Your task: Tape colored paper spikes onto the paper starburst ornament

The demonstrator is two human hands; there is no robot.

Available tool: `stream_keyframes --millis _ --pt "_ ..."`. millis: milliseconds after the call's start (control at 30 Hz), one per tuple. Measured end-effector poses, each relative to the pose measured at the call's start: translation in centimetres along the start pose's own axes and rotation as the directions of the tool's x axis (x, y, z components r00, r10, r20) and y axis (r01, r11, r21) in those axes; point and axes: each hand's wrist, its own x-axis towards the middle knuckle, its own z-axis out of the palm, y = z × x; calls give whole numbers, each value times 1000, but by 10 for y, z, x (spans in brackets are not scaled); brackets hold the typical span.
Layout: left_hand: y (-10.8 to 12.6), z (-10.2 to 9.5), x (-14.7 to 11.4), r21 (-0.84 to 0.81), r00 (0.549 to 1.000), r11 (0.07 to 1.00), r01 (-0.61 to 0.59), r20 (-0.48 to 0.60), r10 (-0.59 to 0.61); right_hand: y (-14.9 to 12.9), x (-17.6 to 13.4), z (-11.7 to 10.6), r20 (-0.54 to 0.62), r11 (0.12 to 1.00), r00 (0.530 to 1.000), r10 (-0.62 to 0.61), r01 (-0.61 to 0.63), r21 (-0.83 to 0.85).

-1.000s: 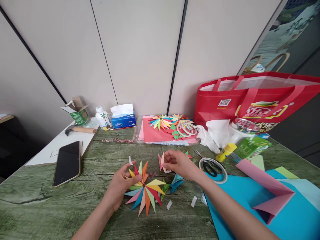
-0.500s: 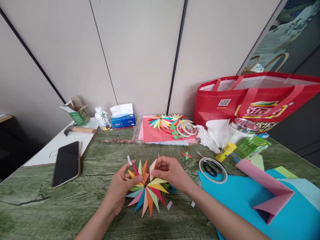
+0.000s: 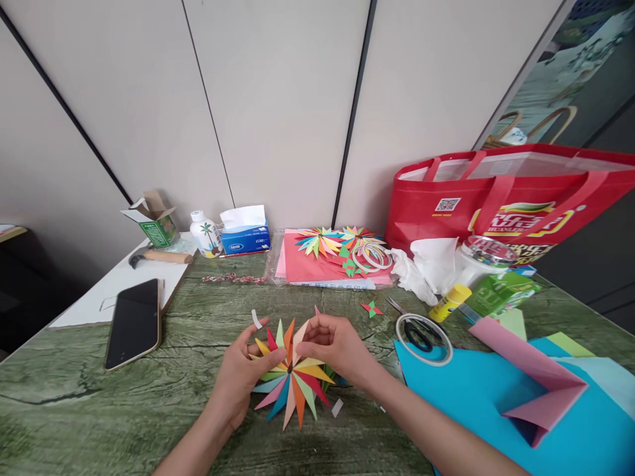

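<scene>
A many-pointed paper star (image 3: 296,390) in several colours is held just over the front middle of the table. My left hand (image 3: 239,367) grips its upper left side, thumb on the front near the dark centre. A narrow white strip (image 3: 256,319) sticks up by the left fingertips. My right hand (image 3: 335,344) pinches a peach paper point (image 3: 299,338) at the star's upper right between thumb and fingers. Behind that hand, blue and green paper shows in part. A small white scrap (image 3: 337,408) lies on the table right of the star.
Black-handled scissors (image 3: 417,336) and a tape roll (image 3: 401,337) lie right, by a yellow glue stick (image 3: 450,303) and blue paper (image 3: 461,396). Finished stars (image 3: 317,243) rest at the back near a red bag (image 3: 421,198). A phone (image 3: 133,324) and hammer (image 3: 166,256) lie left.
My right hand has shifted slightly left and down, bringing the peach point closer against the orange one beside it. My left hand keeps its hold on the star.
</scene>
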Motion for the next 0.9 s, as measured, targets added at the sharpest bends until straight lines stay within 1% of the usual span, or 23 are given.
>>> stream_keyframes --millis 200,300,467,667,900 --pt "3 2 -2 15 1000 1000 16 -10 -16 -3 -1 4 -49 1000 999 11 -12 -15" --pt "2 2 -2 8 1000 1000 5 -19 -5 -5 -1 6 -66 1000 998 19 -21 -23" --pt "0 2 -3 4 999 1000 -8 -38 8 -3 -1 7 -65 999 997 35 -35 -2" --pt "2 4 -4 -51 999 998 29 -40 -32 -1 -1 10 -82 998 995 50 -48 29" --pt "3 5 -4 -49 998 999 21 -59 -24 4 -2 11 -112 999 993 29 -25 32"
